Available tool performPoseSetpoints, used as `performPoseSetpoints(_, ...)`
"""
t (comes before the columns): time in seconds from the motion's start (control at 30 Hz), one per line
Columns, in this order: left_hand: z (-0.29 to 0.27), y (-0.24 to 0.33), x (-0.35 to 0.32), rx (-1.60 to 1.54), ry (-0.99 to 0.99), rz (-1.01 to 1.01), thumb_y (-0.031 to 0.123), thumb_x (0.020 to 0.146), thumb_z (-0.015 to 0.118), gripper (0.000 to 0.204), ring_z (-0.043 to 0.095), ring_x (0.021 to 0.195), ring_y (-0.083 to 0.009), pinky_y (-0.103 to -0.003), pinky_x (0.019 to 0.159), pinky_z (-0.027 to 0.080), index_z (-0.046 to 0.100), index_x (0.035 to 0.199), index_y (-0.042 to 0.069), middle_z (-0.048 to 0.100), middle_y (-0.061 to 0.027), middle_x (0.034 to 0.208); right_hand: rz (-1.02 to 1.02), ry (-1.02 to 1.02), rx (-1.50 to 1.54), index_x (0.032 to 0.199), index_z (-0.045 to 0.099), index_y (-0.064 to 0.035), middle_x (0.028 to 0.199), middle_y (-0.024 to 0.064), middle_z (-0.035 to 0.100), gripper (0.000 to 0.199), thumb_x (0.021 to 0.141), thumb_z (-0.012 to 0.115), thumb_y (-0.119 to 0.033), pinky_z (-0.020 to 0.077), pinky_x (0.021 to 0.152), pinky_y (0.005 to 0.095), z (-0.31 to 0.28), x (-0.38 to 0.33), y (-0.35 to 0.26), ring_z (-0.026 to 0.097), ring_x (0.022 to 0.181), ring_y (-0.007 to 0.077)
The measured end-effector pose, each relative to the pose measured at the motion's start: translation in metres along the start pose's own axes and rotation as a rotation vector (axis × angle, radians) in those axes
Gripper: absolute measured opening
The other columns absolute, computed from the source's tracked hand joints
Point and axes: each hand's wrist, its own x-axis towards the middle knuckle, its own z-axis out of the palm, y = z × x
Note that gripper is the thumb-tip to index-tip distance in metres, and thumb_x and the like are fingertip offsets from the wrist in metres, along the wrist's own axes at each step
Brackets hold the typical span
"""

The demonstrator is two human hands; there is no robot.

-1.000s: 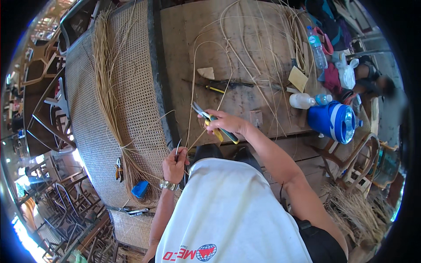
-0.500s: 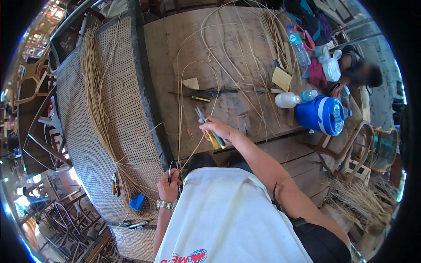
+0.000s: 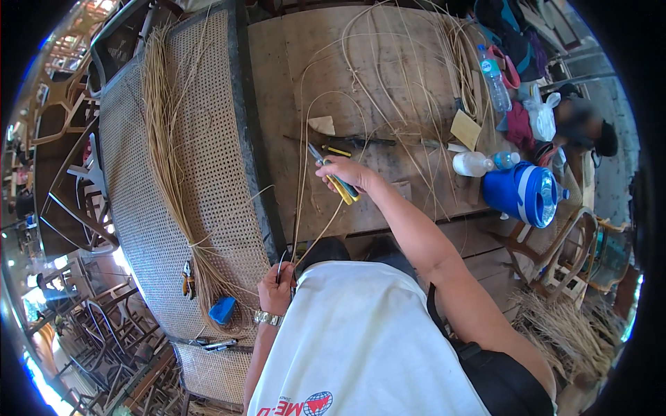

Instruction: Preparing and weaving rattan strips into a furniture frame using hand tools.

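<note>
Above the brown wooden desk [image 3: 274,76], the right hand [image 3: 342,173] has its fingers curled around yellow-and-green-handled metal cutters [image 3: 345,192]. The left hand [image 3: 276,292] pinches a thin, curved metal tool [image 3: 280,264] beside a long tan cane loop [image 3: 299,215]. The flat holey cane sheet [image 3: 215,139] looks woven; the loop is loose.

pliers [image 3: 342,191] over board [image 3: 274,90]; strand bundle [image 3: 159,125] left, on panel [image 3: 215,125]; bucket [image 3: 501,191] right

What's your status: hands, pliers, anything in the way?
Right hand: grip closed on pliers. Left hand: holding a slim curved tool. Possibly in the way: yellow tool near the pliers' tips.
</note>
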Motion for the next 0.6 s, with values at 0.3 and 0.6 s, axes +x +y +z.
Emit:
performPoseSetpoints(0.3, 0.002, -0.001, 0.009, -0.042, -0.001, -0.023, 0.018, 0.095, 0.061, 0.017, 0.058, 0.055, -0.007, -0.024, 0.051, 0.044, 0.069, 0.097, 0.004, 0.062, -0.0007, 0.063, -0.096, 0.0, -0.094, 0.122, 0.055, -0.0069, 0.077, 0.0026, 0.059, 0.042, 0.084, 0.069, -0.02, 0.0467, 0.057, 0.0253, 0.003, -0.008, 0.003, 0.057, 0.064, 0.0095)
performPoseSetpoints(0.6, -0.012, -0.002, 0.02, -0.007, 0.036, -0.078, 0.022, 0.094, 0.063, 0.02, 0.058, 0.054, -0.0085, -0.025, 0.05, 0.045, 0.07, 0.098, 0.004, 0.063, -0.0014, 0.061, -0.124, 0.466, 0.544, 0.105, 0.057, -0.0117, 0.08, 0.0046, 0.06, 0.031, 0.085, 0.069, -0.032, 0.0515, 0.062, 0.0306, -0.029, -0.084, 0.095, 0.06, 0.068, 0.0149)
